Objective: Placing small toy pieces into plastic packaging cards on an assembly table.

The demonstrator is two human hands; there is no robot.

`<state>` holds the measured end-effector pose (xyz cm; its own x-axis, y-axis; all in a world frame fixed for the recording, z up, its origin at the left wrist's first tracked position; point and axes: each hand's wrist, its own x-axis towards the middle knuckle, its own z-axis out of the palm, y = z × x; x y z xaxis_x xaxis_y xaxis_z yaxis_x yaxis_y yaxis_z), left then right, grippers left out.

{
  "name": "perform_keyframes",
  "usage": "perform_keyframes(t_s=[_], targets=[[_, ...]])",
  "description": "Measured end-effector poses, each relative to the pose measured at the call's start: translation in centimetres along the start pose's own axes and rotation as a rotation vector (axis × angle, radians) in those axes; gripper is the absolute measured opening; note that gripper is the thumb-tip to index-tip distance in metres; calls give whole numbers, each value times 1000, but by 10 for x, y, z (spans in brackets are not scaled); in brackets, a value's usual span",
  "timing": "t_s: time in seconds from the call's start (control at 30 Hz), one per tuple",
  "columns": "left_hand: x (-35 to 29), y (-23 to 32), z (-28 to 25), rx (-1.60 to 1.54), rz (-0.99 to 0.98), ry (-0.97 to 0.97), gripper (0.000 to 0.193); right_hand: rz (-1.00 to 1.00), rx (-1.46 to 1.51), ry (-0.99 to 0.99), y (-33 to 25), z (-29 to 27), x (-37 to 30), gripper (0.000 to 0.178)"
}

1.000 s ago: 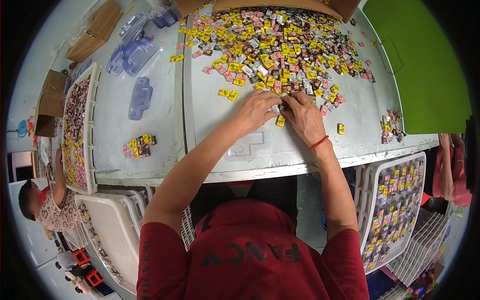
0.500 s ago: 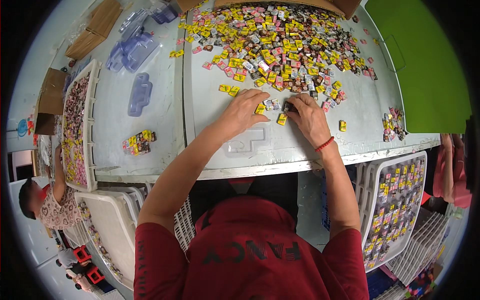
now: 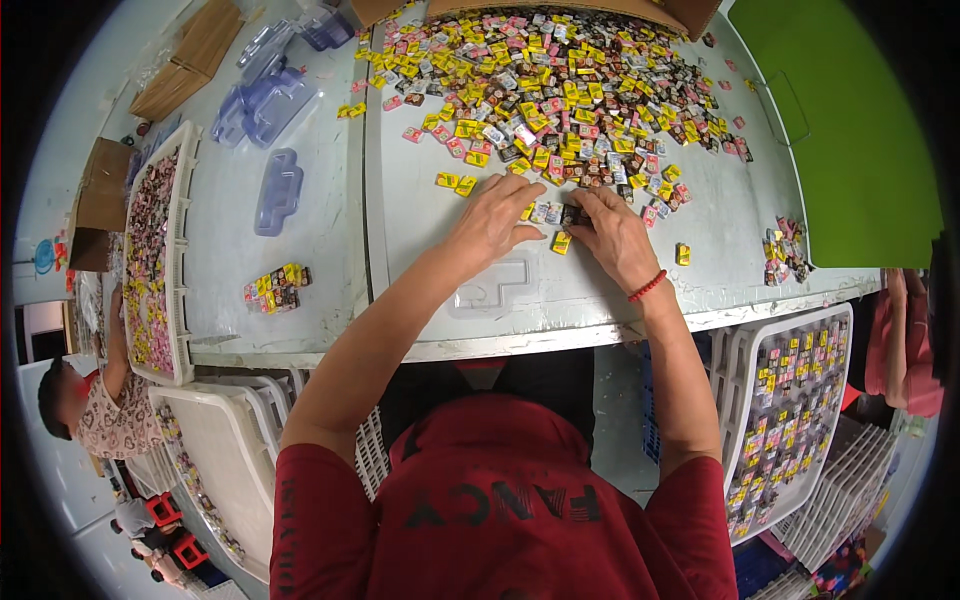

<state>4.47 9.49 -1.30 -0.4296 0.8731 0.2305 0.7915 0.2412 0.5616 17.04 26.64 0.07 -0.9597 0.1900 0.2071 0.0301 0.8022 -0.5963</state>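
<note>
A short row of small candy-sized boxes lies on the table between my hands: a yellow one at the left end, partly hidden by my fingers, white boxes [image 3: 547,212] in the middle and a dark box [image 3: 572,215] at the right. My left hand [image 3: 490,222] curves around the left end, thumb and forefinger apart. The fingers of my right hand [image 3: 615,235] are closed on the dark box, against the row. Just below sits a loose yellow box [image 3: 561,243]. A clear plastic tray [image 3: 492,290] with a stepped outline rests nearer me, left of the row.
A large heap of mixed small boxes [image 3: 570,90] covers the table's far side. Bluish plastic trays [image 3: 279,192] and a filled pack [image 3: 278,287] lie left. A green board [image 3: 860,130] stands right. White crates [image 3: 790,420] flank me; a person [image 3: 110,400] is at far left.
My right hand has brought the dark box leftward against the white boxes. My left hand has shifted slightly, its fingers now covering more of the row's yellow box.
</note>
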Motion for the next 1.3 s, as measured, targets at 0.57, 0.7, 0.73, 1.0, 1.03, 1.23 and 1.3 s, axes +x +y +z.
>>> perform_keyframes(t_s=[0.57,0.7,0.73,1.0,1.03,1.23,1.3], targets=[[9,-15,-1,-63,114,11,23,-112,-84,-52,4,7,13,30],[-17,0,-39,-64,89,56,22,-149,-90,-35,-42,0,13,31],[-30,4,-44,-64,92,57,22,-171,-72,-49,-52,-1,10,32],[-113,7,-36,52,-24,151,24,-296,-119,-133,-88,60,-13,31],[-115,3,-32,52,-22,158,24,-301,-127,-103,-89,65,-14,32],[-120,0,-33,75,20,280,22,-174,13,-86,-88,55,-17,37],[-123,-5,-37,-52,-86,319,23,-155,32,-40,-80,49,-19,35]])
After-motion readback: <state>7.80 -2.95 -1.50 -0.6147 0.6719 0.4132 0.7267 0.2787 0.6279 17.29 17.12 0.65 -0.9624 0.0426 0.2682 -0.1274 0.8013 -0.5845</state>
